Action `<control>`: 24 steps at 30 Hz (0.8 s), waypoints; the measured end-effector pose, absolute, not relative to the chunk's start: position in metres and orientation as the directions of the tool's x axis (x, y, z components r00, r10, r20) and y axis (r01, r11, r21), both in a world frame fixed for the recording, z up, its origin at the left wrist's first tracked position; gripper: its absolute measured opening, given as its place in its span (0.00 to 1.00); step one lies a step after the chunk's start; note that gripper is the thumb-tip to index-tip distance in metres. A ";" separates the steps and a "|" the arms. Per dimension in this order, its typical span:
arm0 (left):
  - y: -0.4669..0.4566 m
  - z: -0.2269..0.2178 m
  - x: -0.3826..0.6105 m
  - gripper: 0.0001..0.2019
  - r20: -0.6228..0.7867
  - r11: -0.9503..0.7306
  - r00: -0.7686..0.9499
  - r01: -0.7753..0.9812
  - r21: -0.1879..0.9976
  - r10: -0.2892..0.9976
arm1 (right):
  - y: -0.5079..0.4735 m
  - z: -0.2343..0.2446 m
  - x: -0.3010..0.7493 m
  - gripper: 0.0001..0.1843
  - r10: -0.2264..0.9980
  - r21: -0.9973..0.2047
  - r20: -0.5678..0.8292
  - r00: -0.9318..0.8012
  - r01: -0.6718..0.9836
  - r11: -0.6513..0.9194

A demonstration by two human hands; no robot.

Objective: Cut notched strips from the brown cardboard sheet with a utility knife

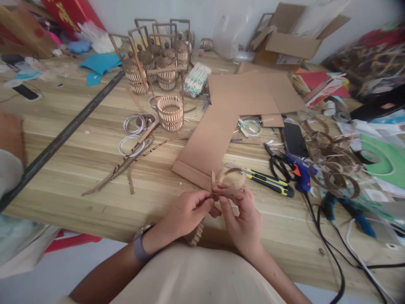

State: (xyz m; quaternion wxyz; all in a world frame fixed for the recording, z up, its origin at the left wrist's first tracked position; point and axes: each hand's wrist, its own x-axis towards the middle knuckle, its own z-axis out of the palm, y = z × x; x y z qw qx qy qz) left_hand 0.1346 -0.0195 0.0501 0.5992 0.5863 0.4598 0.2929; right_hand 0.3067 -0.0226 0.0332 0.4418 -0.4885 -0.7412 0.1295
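Note:
Both hands meet at the table's front edge over a narrow strip of corrugated cardboard (198,234). My left hand (190,211) pinches it between thumb and fingers, and its ridged tail hangs below toward my lap. Opposite, my right hand (243,217) has its thumb and fingertips closed on the strip at the same spot. An upright end (213,179) rises above the fingertips. Just beyond the right fingers is a curved brown band (234,171); whether it joins the strip I cannot tell. A brown cardboard sheet (202,145) lies directly ahead of the hands.
A yellow-and-black utility knife (268,182), black scissors (278,164) and a blue glue gun (299,171) with cables lie right. A small slatted basket (171,113) stands ahead, with several lidded ones behind. Tape rolls (131,145) lie left; another person's arm (11,147) shows far left.

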 end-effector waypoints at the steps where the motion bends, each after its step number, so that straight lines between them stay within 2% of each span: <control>1: -0.020 0.051 0.134 0.14 -0.194 0.120 0.401 0.203 0.972 0.895 | -0.022 0.033 0.307 0.05 0.832 -0.604 0.532 -0.153 0.621 0.501; 6: -0.019 0.053 0.132 0.14 -0.153 0.058 0.406 0.237 0.970 0.901 | -0.021 0.033 0.308 0.03 0.826 -0.583 0.535 -0.176 0.631 0.512; 10: -0.019 0.055 0.131 0.13 -0.150 0.043 0.432 0.246 0.968 0.889 | -0.020 0.034 0.308 0.04 0.844 -0.613 0.516 -0.149 0.624 0.485; 16: -0.020 0.056 0.131 0.12 -0.169 0.046 0.478 0.259 0.965 0.862 | -0.021 0.032 0.307 0.04 0.934 -0.831 0.358 0.010 0.459 0.314; 19: -0.020 0.054 0.132 0.11 -0.190 0.080 0.489 0.237 0.968 0.851 | -0.022 0.030 0.306 0.04 0.953 -0.899 0.296 0.061 0.355 0.257; 21: -0.020 0.054 0.132 0.11 -0.212 0.122 0.493 0.210 0.970 0.844 | -0.022 0.030 0.306 0.04 0.948 -0.895 0.311 0.062 0.355 0.270; 24: -0.018 0.056 0.132 0.11 -0.247 0.172 0.471 0.196 0.965 0.847 | -0.022 0.031 0.307 0.02 0.912 -0.808 0.411 0.001 0.464 0.364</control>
